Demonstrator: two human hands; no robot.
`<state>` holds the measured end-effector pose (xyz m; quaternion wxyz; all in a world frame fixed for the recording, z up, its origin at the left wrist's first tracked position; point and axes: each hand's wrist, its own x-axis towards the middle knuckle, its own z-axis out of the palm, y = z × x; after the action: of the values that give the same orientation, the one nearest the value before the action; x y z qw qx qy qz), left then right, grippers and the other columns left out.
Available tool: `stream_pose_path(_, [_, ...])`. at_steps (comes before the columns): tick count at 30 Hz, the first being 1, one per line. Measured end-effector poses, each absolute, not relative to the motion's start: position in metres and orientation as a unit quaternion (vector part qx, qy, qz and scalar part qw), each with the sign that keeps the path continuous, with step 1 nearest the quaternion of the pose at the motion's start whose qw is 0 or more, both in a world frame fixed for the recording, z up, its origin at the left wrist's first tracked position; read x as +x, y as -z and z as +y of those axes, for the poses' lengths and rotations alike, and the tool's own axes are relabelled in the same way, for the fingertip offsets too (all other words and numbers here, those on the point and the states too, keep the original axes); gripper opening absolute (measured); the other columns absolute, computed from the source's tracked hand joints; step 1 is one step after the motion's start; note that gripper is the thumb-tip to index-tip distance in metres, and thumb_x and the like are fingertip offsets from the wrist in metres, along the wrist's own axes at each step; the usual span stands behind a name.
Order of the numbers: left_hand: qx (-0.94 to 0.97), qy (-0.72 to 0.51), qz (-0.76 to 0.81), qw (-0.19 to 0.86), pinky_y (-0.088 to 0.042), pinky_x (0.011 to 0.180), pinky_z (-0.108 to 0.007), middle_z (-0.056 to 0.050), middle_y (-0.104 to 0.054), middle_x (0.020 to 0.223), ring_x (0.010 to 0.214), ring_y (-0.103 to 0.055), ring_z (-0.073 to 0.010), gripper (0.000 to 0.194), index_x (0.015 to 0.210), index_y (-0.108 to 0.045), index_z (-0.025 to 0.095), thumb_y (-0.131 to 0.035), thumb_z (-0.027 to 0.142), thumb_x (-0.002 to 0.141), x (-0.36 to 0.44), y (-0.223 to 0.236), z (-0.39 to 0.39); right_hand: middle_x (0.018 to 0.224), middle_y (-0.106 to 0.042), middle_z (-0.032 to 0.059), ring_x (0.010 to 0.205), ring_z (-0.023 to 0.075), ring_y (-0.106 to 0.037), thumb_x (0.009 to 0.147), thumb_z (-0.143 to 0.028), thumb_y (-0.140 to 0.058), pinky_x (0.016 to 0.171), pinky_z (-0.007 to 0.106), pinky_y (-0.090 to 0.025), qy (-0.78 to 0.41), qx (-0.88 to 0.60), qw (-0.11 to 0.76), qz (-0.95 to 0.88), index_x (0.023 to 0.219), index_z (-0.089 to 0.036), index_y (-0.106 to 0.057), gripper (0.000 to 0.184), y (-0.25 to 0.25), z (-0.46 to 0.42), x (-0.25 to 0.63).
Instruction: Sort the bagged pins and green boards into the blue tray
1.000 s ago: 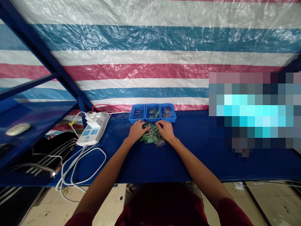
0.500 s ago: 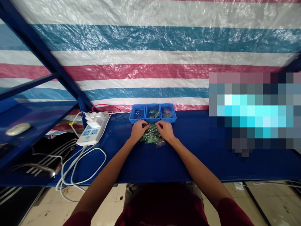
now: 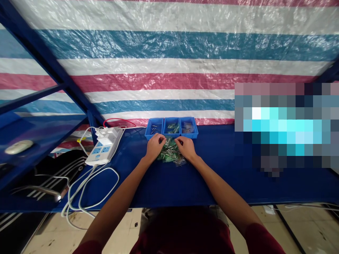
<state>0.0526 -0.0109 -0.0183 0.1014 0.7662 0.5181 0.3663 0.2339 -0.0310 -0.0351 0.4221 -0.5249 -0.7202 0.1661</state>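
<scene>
A mixed pile of small metal pins or screws and green and clear plastic bits [image 3: 170, 152] lies on the blue table in front of me. At its left edge is my left hand [image 3: 155, 146], thumb and fingertips pinched together. My right hand [image 3: 186, 145] is pinched in the same way at the pile's upper right. What sits between the fingertips of either hand is too small to make out. Just beyond the hands stand three joined blue bins: the left bin [image 3: 149, 131] holds a few metal pieces, the middle bin [image 3: 172, 135] greenish pieces, the right bin [image 3: 188, 135] small clear or brownish pieces.
On the left of the table [image 3: 222, 169] lies a white power strip [image 3: 102, 155] with plugged-in adapters and looping white cables [image 3: 116, 176]. A striped plastic sheet [image 3: 164, 83] hangs behind. A computer mouse [image 3: 19, 146] rests at far left. The right side is pixelated.
My left hand has shifted very slightly to the left at the pile. My right hand stays almost where it was, and the bins look unchanged.
</scene>
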Motion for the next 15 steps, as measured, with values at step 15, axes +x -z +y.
stream_pose_path(15, [0.810,-0.453,0.372,-0.005,-0.045,0.077,-0.029,-0.004,-0.061,0.083,0.079,-0.055,-0.0164,0.018,0.088,-0.060,0.017,-0.048,0.029,0.095,0.0559,0.0178,-0.0188,0.083,-0.064,0.0040,0.062,0.0142,-0.053,0.093,-0.045,-0.046,0.066,0.027,-0.044,-0.167,-0.481,0.492,-0.707,0.102,-0.019,-0.064,0.033,0.0339,-0.0322,0.2318])
